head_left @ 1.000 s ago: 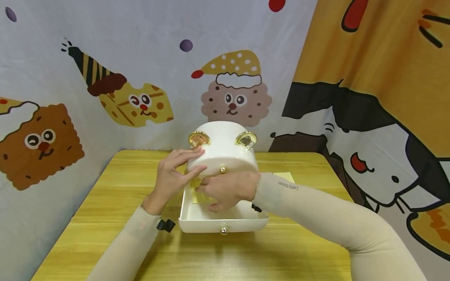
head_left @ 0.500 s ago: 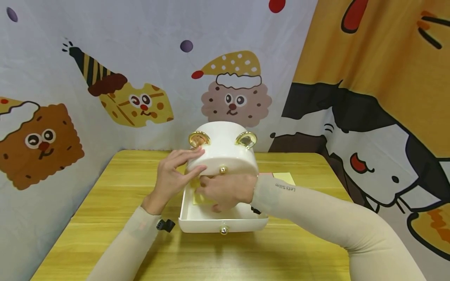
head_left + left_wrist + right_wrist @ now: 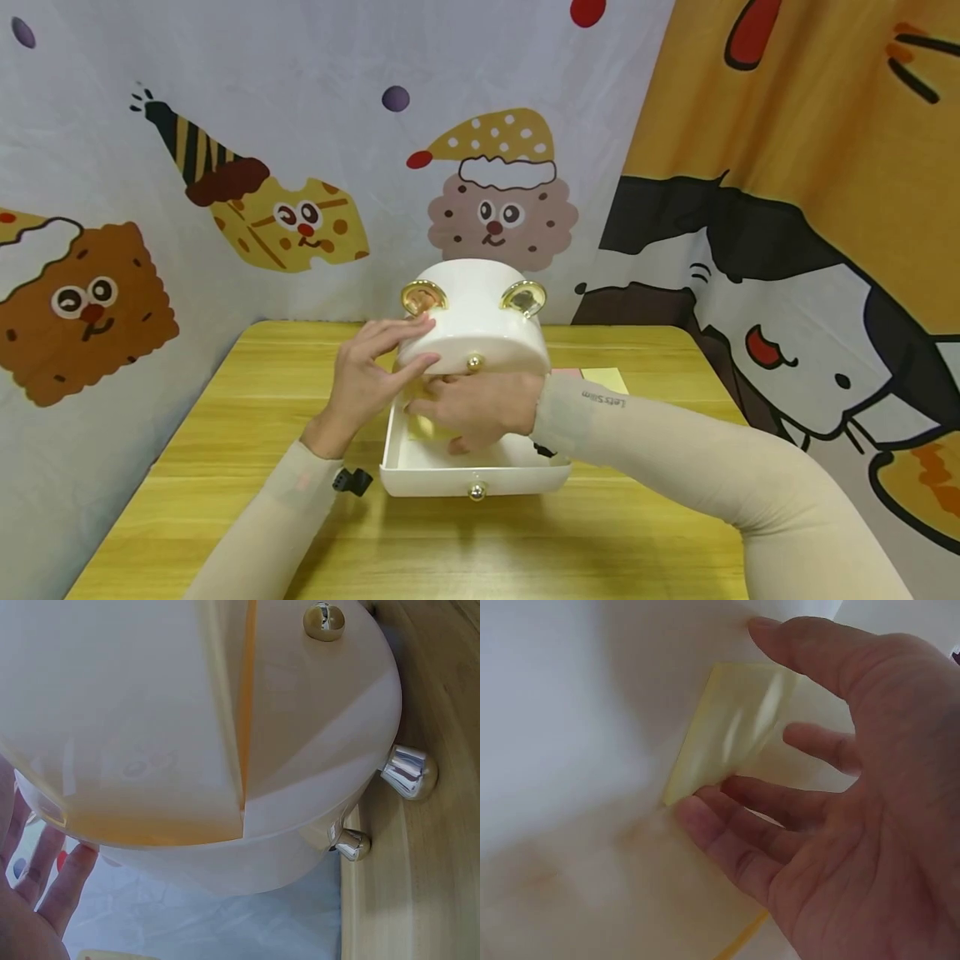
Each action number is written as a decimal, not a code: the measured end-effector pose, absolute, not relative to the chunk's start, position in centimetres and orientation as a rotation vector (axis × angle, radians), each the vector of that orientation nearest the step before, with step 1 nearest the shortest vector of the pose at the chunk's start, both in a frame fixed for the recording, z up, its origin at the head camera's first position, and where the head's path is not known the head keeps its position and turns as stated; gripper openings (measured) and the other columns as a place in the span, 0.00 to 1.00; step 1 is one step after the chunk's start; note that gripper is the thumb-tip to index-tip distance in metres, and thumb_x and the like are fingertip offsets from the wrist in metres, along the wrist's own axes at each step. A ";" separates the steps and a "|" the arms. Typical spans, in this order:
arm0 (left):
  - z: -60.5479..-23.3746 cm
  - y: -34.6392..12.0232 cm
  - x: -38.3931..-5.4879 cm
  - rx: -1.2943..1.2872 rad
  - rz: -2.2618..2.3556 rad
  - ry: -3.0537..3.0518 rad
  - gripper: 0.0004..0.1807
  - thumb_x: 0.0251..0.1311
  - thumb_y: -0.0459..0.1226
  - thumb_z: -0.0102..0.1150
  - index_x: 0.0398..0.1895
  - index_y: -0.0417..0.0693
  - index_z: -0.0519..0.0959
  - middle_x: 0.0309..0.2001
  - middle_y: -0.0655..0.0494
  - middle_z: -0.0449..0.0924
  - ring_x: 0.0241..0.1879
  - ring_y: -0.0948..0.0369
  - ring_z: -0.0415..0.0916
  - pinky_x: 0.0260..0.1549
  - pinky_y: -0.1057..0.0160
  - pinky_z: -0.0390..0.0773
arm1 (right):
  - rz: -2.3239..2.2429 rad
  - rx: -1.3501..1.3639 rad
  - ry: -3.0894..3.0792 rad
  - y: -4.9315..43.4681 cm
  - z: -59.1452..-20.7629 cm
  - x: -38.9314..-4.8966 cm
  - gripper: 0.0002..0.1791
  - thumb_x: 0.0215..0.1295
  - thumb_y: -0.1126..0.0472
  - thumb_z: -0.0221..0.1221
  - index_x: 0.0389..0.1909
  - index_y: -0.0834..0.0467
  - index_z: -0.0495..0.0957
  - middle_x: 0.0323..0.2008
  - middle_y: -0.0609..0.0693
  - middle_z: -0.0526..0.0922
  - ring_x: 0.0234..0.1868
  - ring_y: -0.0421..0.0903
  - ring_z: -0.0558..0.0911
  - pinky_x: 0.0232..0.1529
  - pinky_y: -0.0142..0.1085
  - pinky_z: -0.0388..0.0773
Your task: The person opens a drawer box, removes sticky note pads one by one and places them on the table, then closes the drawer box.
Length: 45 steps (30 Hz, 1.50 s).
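Note:
A white storage box [image 3: 472, 304] with two gold ear-like rings stands on the table, its lower drawer [image 3: 476, 482] pulled out towards me. My left hand [image 3: 367, 375] rests on the box's left side, thumb at the front and fingers stretched along the side. Inside the drawer, my right hand [image 3: 480, 408] reaches down palm inward. A yellow sticky-note pad [image 3: 731, 724] lies there, and the fingertips [image 3: 697, 817] touch its near edge while the thumb stays apart from it. In the head view the right hand partly covers the pad.
A yellow paper square [image 3: 603, 380] and a pink one [image 3: 567, 373] lie on the wooden table [image 3: 637, 533], right of the box and partly behind my right forearm. A gold knob [image 3: 476, 363] sits on the upper front. A cartoon cloth [image 3: 300, 50] hangs close behind.
The right hand has shifted slightly left in the drawer, its fingertips reaching further across the yellow pad, which now shows a bright glint. The left hand and the box stay in place.

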<state>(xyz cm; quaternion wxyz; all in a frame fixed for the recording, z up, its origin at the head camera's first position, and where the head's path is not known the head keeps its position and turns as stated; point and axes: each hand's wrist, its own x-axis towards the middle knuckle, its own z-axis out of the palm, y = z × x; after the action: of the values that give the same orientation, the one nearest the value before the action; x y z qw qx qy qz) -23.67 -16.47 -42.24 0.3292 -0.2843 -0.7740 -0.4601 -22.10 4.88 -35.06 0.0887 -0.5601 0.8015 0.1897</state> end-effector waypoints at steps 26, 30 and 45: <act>-42.0 -16.5 -23.5 -0.730 -1.204 -2.059 0.28 0.58 0.33 0.92 0.63 0.53 0.95 0.63 0.54 0.96 0.63 0.51 0.92 0.67 0.74 0.83 | 0.645 -1.593 2.390 4.6 -34.9 -21.8 0.43 0.80 0.38 0.73 0.86 0.51 0.71 0.78 0.55 0.81 0.70 0.47 0.86 0.76 0.42 0.87; -42.0 -16.6 -23.4 -0.729 -1.201 -2.059 0.28 0.58 0.33 0.92 0.63 0.53 0.95 0.63 0.54 0.96 0.63 0.51 0.92 0.65 0.75 0.83 | 0.687 -1.645 2.392 4.6 -34.9 -21.8 0.44 0.78 0.38 0.75 0.86 0.50 0.71 0.80 0.55 0.79 0.72 0.46 0.84 0.79 0.42 0.84; -42.2 -16.6 -23.6 -0.752 -1.188 -2.042 0.29 0.55 0.29 0.92 0.62 0.51 0.95 0.62 0.52 0.97 0.59 0.49 0.92 0.61 0.76 0.82 | 0.653 -1.714 2.339 5.2 -34.7 -22.2 0.40 0.79 0.38 0.74 0.84 0.44 0.72 0.78 0.55 0.83 0.70 0.47 0.87 0.75 0.41 0.88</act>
<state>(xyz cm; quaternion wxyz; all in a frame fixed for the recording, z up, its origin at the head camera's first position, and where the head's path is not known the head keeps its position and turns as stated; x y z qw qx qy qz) -23.59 -16.59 -42.23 0.3251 -0.2867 -0.7790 -0.4530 -22.16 5.17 -34.72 0.0844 -0.5747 0.7840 0.2189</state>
